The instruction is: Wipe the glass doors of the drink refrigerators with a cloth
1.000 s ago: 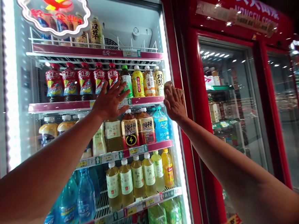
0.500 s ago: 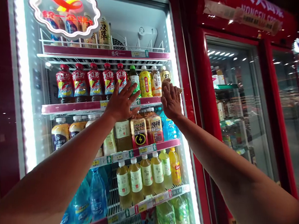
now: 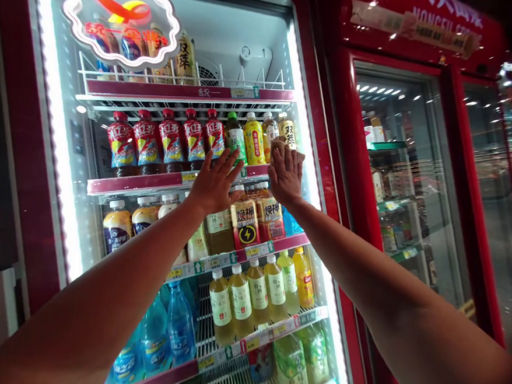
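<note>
My left hand (image 3: pixel 219 180) lies against the glass door with its fingers spread and nothing held. Behind it, through the glass, are red-capped bottles (image 3: pixel 172 136) and a green-capped bottle (image 3: pixel 236 137). A brownish cloth (image 3: pixel 301 158) is under my right hand (image 3: pixel 286 173), which presses it flat on the glass; most of the cloth is hidden by the fingers and palm. Right beside that hand, behind the door, stand a yellow bottle (image 3: pixel 254 140) and a pale bottle with black characters (image 3: pixel 289 130).
Shelves of bottles fill the lit fridge, including blue bottles (image 3: pixel 180 324) and pale-labelled tea bottles (image 3: pixel 240 302) lower down. A glowing sign (image 3: pixel 121 16) is at the upper left of the door. To the right stands another red fridge (image 3: pixel 358 164) with glass doors.
My right hand has moved the cloth leftward and slightly down across the glass, closer to my left hand. My left hand stays spread on the door. The view has shifted slightly.
</note>
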Demonstrator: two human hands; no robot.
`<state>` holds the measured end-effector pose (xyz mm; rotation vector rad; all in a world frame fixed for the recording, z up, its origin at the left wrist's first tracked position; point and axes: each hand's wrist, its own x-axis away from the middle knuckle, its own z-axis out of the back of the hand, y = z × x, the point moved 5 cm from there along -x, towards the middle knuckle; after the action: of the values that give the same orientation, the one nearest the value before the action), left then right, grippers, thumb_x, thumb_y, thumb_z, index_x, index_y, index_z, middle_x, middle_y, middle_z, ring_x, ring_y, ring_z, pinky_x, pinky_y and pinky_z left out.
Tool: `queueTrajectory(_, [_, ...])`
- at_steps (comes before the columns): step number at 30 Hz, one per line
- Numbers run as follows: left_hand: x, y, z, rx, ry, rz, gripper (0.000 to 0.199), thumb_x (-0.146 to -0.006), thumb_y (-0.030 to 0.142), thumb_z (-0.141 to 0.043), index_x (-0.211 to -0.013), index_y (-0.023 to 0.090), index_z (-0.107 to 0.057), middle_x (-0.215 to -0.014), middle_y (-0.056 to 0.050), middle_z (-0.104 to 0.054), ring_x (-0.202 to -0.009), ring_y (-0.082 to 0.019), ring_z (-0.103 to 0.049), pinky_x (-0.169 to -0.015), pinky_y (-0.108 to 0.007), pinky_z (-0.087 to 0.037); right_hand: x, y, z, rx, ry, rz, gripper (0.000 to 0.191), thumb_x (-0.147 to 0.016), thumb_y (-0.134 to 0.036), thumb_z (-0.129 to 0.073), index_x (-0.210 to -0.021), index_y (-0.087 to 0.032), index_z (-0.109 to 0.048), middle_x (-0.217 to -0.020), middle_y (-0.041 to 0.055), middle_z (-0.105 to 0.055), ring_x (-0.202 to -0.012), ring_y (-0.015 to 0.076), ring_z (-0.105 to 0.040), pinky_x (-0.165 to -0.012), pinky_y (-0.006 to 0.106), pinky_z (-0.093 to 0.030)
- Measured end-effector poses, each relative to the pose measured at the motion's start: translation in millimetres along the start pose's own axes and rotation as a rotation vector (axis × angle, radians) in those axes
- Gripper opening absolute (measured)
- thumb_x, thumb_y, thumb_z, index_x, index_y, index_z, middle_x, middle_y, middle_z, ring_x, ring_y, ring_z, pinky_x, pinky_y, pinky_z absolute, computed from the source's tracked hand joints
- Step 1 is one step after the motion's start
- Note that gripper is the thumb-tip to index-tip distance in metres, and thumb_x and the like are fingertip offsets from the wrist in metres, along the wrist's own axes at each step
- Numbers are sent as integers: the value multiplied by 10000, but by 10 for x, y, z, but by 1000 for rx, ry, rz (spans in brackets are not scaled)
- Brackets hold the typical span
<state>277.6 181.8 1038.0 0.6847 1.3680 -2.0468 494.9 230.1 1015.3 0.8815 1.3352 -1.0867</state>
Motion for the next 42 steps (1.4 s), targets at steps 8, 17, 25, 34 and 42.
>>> queueTrajectory(8, [196,-8,56,15,-59,17,807,-1011,556,-473,-1677,264,-123,-1751,-90,-125,-1629,-280,-92,-1303,-593,40,146,-331,83,33,-141,154,634,-1064,-533,-218,-1674,-381,-141,-1770,-74,-114,-1639,263,-73,-1324,578,-176])
queueTrajectory(17, [663,-334,179,16,-124,44,725,-1010,544,-481,-1658,365,-211,-1742,-16,-169,-1623,-301,-115,-1260,-680,118,76,-687,-44,106,-133,-37,667,-1061,-536,-195,-1685,-310,-125,-1781,-23,-48,-1637,311,-47,-1306,637,-164])
queueTrajectory(25, [920,-475,241,13,-119,74,693,-1023,534,-431,-1658,369,-209,-1733,-1,-203,-1618,-305,-136,-1265,-685,103,155,-745,20,-1,-156,110,634,-1055,-567,-213,-1648,-351,-273,-1766,-31,-166,-1632,285,-119,-1307,622,-177])
queueTrajectory(34, [1004,-521,226,10,-79,68,725,-1026,553,-428,-1669,371,-145,-1734,-8,-209,-1617,-291,-147,-1283,-645,86,143,-1161,-81,-37,-82,125,659,-1056,-576,-183,-1659,-320,-256,-1776,-28,-100,-1641,283,-41,-1332,579,-123])
queueTrajectory(42, [1176,-633,290,-7,-65,41,706,-1035,505,-416,-1672,349,-153,-1728,-12,-233,-1611,-266,-188,-1311,-576,24,52,-1161,-64,25,-130,71,687,-1055,-578,-181,-1675,-281,-188,-1778,3,-86,-1638,311,-41,-1320,623,-103])
